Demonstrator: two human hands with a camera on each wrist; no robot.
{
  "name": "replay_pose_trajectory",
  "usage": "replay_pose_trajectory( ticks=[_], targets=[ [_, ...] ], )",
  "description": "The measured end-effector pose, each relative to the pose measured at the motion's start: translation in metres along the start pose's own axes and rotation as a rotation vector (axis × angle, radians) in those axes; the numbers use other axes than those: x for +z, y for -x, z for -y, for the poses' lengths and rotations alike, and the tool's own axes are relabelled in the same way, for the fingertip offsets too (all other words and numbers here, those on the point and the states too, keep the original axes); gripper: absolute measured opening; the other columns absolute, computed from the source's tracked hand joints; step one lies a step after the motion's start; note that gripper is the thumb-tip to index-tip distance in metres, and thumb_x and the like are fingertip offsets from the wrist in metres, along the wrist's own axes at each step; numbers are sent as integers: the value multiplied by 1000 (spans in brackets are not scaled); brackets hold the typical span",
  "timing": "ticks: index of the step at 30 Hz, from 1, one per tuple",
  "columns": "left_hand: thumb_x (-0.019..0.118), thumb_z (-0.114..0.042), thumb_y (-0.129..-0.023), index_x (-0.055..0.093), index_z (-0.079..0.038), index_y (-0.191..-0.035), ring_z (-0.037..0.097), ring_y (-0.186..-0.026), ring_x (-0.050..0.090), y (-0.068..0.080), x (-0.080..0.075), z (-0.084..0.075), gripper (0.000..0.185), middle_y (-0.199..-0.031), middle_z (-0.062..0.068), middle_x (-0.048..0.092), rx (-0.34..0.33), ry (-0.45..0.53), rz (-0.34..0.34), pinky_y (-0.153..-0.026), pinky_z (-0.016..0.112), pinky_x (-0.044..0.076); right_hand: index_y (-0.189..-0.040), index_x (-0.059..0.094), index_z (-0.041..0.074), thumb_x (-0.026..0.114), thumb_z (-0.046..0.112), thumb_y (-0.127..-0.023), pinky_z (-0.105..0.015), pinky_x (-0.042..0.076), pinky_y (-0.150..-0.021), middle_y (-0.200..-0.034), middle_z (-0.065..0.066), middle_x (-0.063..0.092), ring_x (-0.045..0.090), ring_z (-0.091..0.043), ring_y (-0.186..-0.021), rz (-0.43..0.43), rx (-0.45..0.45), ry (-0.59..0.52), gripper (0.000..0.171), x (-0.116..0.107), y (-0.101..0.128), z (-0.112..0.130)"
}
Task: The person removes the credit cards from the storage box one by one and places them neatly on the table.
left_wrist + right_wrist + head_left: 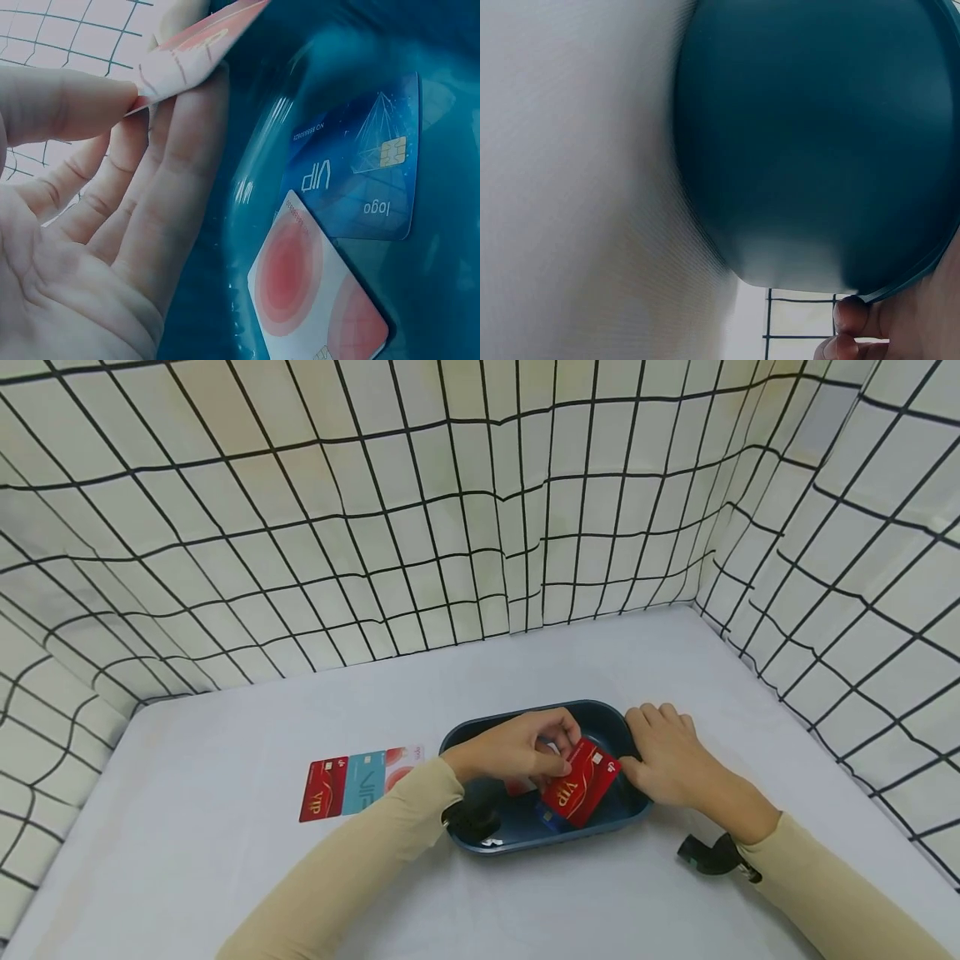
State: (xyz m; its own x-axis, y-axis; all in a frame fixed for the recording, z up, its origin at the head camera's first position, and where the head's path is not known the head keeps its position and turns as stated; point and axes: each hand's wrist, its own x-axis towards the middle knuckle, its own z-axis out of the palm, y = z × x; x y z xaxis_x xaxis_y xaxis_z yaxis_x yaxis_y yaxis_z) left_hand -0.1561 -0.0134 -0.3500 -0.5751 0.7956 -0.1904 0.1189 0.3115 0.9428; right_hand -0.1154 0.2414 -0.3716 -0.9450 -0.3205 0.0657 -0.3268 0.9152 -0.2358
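Observation:
A dark blue oval tray (540, 849) sits mid-table. My left hand (558, 752) hovers over it and pinches a red VIP card (581, 781) between thumb and fingers; in the left wrist view the card (195, 52) shows at the top, held by my left hand (142, 97). A blue VIP card (352, 165) and a white card with red circles (315, 289) lie in the tray (225, 225). My right hand (645, 739) grips the tray's right rim. In the right wrist view its fingertips (851, 315) meet the tray's outer wall (817, 142).
Three cards lie in a row left of the tray: a red VIP card (324, 788), a teal VIP card (363, 782) and a white-pink card (401, 764). Grid-patterned fabric walls (480, 527) enclose the white table (225, 860) on three sides.

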Motion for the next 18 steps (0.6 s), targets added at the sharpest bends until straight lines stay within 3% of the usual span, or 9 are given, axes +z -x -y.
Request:
replay_pose_trajectory(
  ticks=[18],
  targets=[
    [66,-7,-96,50,-9,-124,14,-87,71,15,4,-2,31,-108,12,62,-1,-9,-45,-75,34,65,-109,56,3,65,27,-86,-40,34,-72,-95,-9,57,44,-27,-90,0,2,-8,34,1,0,-1]
  ],
)
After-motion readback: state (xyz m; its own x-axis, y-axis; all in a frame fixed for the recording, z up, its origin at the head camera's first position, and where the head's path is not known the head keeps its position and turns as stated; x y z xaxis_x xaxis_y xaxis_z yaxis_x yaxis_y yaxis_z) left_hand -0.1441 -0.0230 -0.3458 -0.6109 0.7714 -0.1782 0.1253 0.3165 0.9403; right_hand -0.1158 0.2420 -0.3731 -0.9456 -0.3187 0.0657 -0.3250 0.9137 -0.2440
